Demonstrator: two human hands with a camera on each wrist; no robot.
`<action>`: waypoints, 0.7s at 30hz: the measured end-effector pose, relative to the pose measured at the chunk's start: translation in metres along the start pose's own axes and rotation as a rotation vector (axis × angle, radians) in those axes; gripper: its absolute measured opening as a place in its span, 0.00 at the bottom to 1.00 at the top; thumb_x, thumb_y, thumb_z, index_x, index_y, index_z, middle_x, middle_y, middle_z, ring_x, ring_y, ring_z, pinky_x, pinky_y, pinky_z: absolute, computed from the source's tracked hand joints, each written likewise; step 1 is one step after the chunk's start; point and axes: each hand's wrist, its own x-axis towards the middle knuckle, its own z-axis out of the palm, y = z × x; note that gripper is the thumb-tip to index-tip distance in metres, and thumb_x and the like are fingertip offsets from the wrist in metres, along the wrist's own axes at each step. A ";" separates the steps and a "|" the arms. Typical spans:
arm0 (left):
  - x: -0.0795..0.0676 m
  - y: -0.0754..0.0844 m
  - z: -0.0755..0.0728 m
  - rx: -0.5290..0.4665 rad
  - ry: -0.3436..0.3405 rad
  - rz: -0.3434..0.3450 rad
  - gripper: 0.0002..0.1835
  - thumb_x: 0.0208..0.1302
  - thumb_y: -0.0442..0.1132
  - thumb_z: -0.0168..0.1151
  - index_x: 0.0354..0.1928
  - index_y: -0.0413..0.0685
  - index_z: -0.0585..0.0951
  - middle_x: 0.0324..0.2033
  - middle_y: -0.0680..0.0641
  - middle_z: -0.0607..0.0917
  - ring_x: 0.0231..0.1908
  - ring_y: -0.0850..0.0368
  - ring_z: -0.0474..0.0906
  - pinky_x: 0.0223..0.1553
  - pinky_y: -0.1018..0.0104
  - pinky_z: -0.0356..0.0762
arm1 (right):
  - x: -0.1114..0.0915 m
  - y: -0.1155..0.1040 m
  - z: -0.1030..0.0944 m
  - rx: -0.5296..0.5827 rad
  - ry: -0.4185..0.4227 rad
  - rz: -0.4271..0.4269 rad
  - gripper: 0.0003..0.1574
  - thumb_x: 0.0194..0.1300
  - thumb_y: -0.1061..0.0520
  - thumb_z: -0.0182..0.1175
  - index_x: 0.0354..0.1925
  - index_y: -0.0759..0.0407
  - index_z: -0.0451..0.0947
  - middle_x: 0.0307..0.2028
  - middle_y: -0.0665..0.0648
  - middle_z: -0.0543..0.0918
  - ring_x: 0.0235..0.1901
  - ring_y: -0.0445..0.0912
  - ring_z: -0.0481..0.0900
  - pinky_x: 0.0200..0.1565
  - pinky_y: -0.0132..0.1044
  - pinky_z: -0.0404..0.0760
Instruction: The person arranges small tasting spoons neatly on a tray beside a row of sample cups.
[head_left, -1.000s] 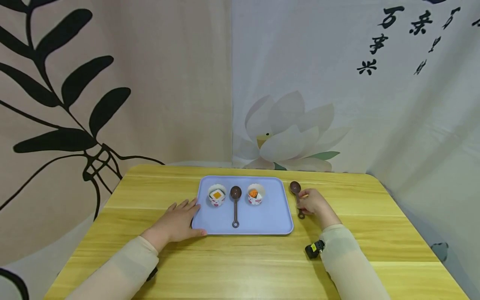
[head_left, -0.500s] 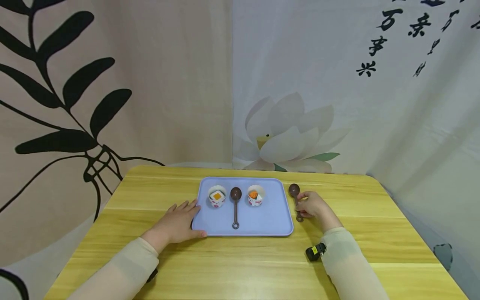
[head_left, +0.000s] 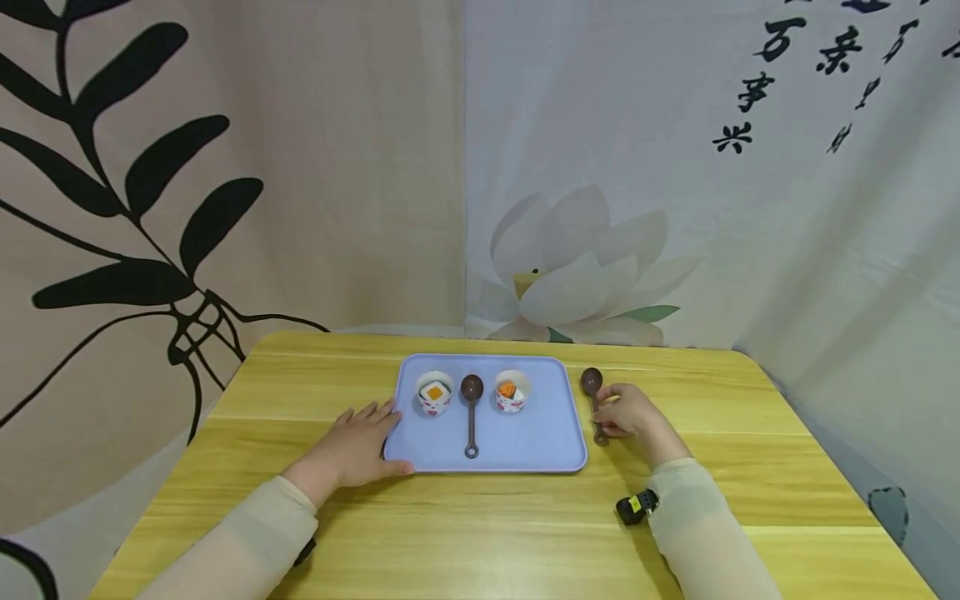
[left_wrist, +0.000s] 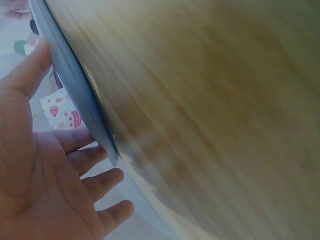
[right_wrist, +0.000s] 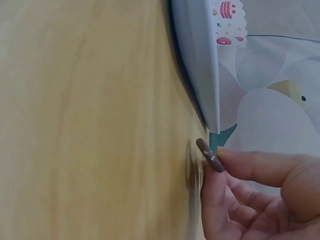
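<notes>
A lilac-blue tray [head_left: 540, 446] lies on the table. My left hand [head_left: 356, 446] rests against its left edge, fingers spread and thumb on the front left corner; in the left wrist view the fingertips [left_wrist: 97, 150] touch the rim. On the tray a brown spoon [head_left: 472, 417] lies between two patterned paper cups. The left cup [head_left: 433, 405] holds a white piece with an orange square, the right cup [head_left: 512, 403] something orange and white. Beyond the tray's right edge, my right hand [head_left: 630, 417] pinches the handle of a second brown spoon [head_left: 592, 381] between thumb and forefinger.
The wooden table [head_left: 495, 533] extends on every side of the tray. Behind its far edge hangs a printed curtain [head_left: 375, 208] with leaves, a lotus and characters. Small black cameras sit at the wrists, the right camera [head_left: 636, 506] plainly visible.
My right hand, still pinching the second spoon, has shifted only slightly, a little left and then back right. The left hand and tray stay in place.
</notes>
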 end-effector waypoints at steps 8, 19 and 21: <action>-0.001 0.001 0.000 0.004 -0.008 -0.005 0.53 0.58 0.69 0.64 0.73 0.36 0.65 0.75 0.36 0.59 0.73 0.31 0.52 0.70 0.32 0.47 | -0.006 -0.002 -0.004 0.025 -0.010 -0.030 0.25 0.64 0.70 0.64 0.58 0.73 0.69 0.36 0.62 0.83 0.25 0.43 0.80 0.29 0.32 0.83; -0.001 0.003 -0.003 -0.004 -0.011 -0.002 0.53 0.58 0.69 0.64 0.73 0.36 0.65 0.75 0.36 0.59 0.73 0.31 0.53 0.70 0.31 0.47 | -0.011 -0.005 -0.005 0.041 -0.023 -0.061 0.25 0.66 0.69 0.62 0.59 0.74 0.68 0.39 0.64 0.83 0.28 0.44 0.81 0.30 0.33 0.83; -0.001 0.002 -0.003 -0.003 -0.006 0.000 0.53 0.58 0.69 0.64 0.73 0.36 0.66 0.75 0.36 0.59 0.73 0.31 0.53 0.70 0.31 0.47 | -0.011 -0.005 -0.005 0.043 -0.025 -0.061 0.25 0.67 0.69 0.62 0.59 0.74 0.68 0.38 0.64 0.82 0.28 0.45 0.81 0.30 0.34 0.83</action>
